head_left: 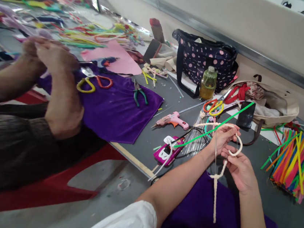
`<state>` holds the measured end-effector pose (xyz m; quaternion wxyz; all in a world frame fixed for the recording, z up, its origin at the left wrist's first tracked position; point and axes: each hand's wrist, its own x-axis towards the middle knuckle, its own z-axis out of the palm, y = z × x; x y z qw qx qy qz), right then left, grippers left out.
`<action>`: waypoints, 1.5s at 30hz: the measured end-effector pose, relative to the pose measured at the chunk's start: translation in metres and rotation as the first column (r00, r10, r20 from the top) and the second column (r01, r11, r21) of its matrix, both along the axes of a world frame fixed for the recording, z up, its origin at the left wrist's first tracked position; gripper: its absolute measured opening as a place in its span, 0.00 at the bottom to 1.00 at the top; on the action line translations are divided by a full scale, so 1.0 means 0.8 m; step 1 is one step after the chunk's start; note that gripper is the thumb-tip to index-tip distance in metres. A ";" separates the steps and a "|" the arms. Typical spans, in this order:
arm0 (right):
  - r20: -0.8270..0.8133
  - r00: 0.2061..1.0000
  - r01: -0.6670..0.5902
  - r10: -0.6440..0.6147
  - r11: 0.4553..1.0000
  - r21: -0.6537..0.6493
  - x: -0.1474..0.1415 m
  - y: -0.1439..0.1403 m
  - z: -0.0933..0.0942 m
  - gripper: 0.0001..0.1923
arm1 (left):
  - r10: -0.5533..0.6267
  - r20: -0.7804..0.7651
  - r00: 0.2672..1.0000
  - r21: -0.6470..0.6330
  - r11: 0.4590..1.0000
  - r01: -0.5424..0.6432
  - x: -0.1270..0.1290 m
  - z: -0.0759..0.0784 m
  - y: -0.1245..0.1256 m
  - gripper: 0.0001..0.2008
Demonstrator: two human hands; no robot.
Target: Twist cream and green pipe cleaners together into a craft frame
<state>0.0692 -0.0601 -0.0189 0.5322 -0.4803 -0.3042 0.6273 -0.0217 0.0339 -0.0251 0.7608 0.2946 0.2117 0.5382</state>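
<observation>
My left hand (222,136) and my right hand (240,168) both grip a cream pipe cleaner (220,175) above a purple cloth (201,214). The cream stem loops between my fingers near the top, crosses itself below my hands, and one tail hangs down over the cloth. A green pipe cleaner (216,127) also runs through my left hand, slanting up to the right. A pink glue gun (173,120) lies on the grey table (148,143) just left of my left hand.
A co-worker's hands (48,56) work at the left over another purple cloth (114,106) with pliers (140,94) and scissors. A dotted bag (202,57), a bottle (208,83), a black phone (245,115) and a heap of coloured pipe cleaners (294,163) lie around.
</observation>
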 end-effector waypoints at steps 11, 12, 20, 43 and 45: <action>0.036 0.897 0.435 -0.440 0.895 0.102 0.020 0.017 -0.012 0.19 | -0.175 -0.014 0.984 0.036 0.984 0.176 0.008 -0.010 -0.007 0.17; 0.032 0.881 0.466 -0.472 0.877 0.118 0.021 0.018 -0.012 0.22 | -0.210 -0.023 0.978 0.045 0.977 0.210 0.010 -0.010 -0.009 0.17; 0.003 0.725 0.674 -0.689 0.711 0.201 0.054 0.025 -0.010 0.32 | -0.353 -0.106 0.929 0.210 0.906 0.368 0.024 -0.013 -0.026 0.14; -0.044 0.541 0.795 -0.840 0.493 0.354 0.090 0.022 -0.002 0.13 | -0.493 -0.241 0.836 0.199 0.818 0.540 0.020 -0.005 -0.028 0.18; -0.038 0.539 0.793 -0.842 0.491 0.360 0.093 0.018 0.000 0.12 | -0.484 -0.208 0.850 0.208 0.827 0.522 0.022 -0.007 -0.026 0.18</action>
